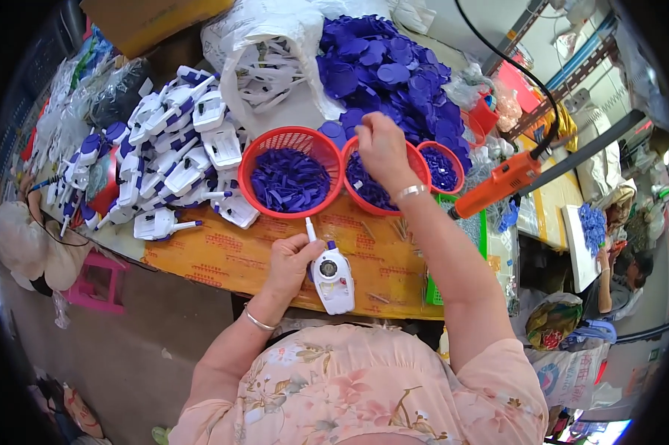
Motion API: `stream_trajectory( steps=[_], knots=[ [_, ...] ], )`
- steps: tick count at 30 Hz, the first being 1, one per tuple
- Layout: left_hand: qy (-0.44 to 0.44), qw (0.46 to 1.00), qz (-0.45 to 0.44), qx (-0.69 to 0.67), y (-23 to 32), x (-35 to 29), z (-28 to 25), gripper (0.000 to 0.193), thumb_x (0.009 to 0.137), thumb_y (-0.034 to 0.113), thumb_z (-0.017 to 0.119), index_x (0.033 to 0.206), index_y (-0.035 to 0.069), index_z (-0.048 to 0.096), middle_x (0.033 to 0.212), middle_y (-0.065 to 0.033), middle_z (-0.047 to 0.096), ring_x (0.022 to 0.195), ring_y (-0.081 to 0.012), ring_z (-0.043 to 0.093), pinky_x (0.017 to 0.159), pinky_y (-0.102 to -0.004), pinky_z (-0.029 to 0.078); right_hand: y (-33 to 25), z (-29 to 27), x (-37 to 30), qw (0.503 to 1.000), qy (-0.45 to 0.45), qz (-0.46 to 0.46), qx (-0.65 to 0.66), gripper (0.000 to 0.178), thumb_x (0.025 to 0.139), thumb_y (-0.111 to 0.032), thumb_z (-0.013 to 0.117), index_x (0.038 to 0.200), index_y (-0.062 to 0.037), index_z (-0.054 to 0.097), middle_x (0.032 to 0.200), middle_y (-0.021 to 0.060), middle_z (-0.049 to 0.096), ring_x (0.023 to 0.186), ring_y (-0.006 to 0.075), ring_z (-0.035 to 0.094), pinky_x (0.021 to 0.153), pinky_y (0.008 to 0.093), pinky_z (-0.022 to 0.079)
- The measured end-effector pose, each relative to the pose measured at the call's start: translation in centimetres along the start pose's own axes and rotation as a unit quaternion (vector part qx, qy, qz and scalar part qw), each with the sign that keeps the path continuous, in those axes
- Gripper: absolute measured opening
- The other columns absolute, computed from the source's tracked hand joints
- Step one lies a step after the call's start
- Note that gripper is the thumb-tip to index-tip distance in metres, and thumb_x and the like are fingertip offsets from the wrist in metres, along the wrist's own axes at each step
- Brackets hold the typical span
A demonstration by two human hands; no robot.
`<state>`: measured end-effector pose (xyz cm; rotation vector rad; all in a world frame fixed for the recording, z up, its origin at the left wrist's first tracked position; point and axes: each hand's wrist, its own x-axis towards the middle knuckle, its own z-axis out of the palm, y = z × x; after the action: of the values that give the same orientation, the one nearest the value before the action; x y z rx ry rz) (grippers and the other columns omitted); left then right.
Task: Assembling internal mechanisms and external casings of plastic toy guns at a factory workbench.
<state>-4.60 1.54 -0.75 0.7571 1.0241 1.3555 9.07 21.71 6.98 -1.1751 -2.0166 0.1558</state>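
Note:
My left hand is closed in a pinch on a slim white plastic stick, which points up toward the baskets. Touching its fingers is a white plastic housing with a purple tip and a round dark part, lying at the table's front edge. My right hand is over the middle red basket, which contains small purple pieces. Its fingers are drawn together; whatever they hold is hidden. Purple discs lie just beyond those fingers.
Left stands a larger red basket of purple strips; a small red basket is at right. White-and-purple housings are piled left. An orange electric screwdriver hangs at right above a green basket. A white bag stands behind.

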Motion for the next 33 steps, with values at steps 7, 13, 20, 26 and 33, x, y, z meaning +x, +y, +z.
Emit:
stream_trajectory(
  steps=[7, 13, 20, 26, 33],
  knots=[
    [0.008, 1.000, 0.021, 0.002, -0.6, 0.5, -0.1, 0.015, 0.084, 0.011, 0.064, 0.074, 0.000, 0.064, 0.065, 0.0015, 0.060, 0.057, -0.0022, 0.050, 0.048, -0.0195, 0.039, 2.7, 3.4, 6.2, 0.944, -0.158, 0.204, -0.204, 0.032, 0.076, -0.022, 0.062, 0.100, -0.0004, 0.064, 0.105, 0.0249, 0.063, 0.099, 0.0402, 0.060, 0.084, 0.0468, 0.048],
    [0.013, 0.999, 0.031, 0.039, -0.9, 0.7, 0.0, 0.018, 0.084, 0.012, 0.063, 0.072, -0.002, 0.062, 0.064, 0.0012, 0.059, 0.057, -0.0028, 0.049, 0.048, -0.0205, 0.038, 6.8, 5.9, 8.1, 0.947, -0.206, 0.168, -0.178, 0.027, 0.074, -0.013, 0.057, 0.096, 0.0009, 0.065, 0.103, 0.0257, 0.062, 0.098, 0.0394, 0.061, 0.083, 0.0429, 0.049],
    [-0.001, 0.998, 0.037, 0.057, -0.7, 0.3, 0.2, 0.019, 0.084, 0.012, 0.063, 0.072, -0.002, 0.062, 0.064, 0.0010, 0.059, 0.057, -0.0030, 0.049, 0.049, -0.0203, 0.038, 3.9, 2.8, 6.4, 0.995, 0.042, 0.086, 0.023, 0.023, 0.075, -0.011, 0.056, 0.093, 0.0019, 0.062, 0.085, 0.0214, 0.064, 0.078, 0.0324, 0.063, 0.072, 0.0397, 0.050],
    [0.021, 0.997, 0.049, 0.050, -1.0, 0.4, 0.0, 0.019, 0.083, 0.012, 0.063, 0.070, -0.001, 0.062, 0.063, 0.0032, 0.057, 0.056, -0.0022, 0.048, 0.048, -0.0203, 0.037, -3.6, -3.7, -2.0, 0.853, -0.106, 0.181, 0.477, 0.015, 0.085, 0.002, 0.052, 0.099, -0.0010, 0.054, 0.074, 0.0056, 0.060, 0.062, 0.0112, 0.059, 0.052, 0.0231, 0.047],
    [0.056, 0.998, 0.030, 0.010, -0.9, 0.6, 1.8, 0.020, 0.084, 0.012, 0.062, 0.069, -0.002, 0.062, 0.059, 0.0018, 0.055, 0.051, -0.0044, 0.048, 0.045, -0.0211, 0.037, -6.0, -8.5, -13.5, 0.959, -0.088, -0.083, 0.256, 0.037, 0.073, 0.014, 0.054, 0.104, -0.0038, 0.064, 0.099, 0.0105, 0.056, 0.086, 0.0206, 0.060, 0.071, 0.0287, 0.051]
  ],
)
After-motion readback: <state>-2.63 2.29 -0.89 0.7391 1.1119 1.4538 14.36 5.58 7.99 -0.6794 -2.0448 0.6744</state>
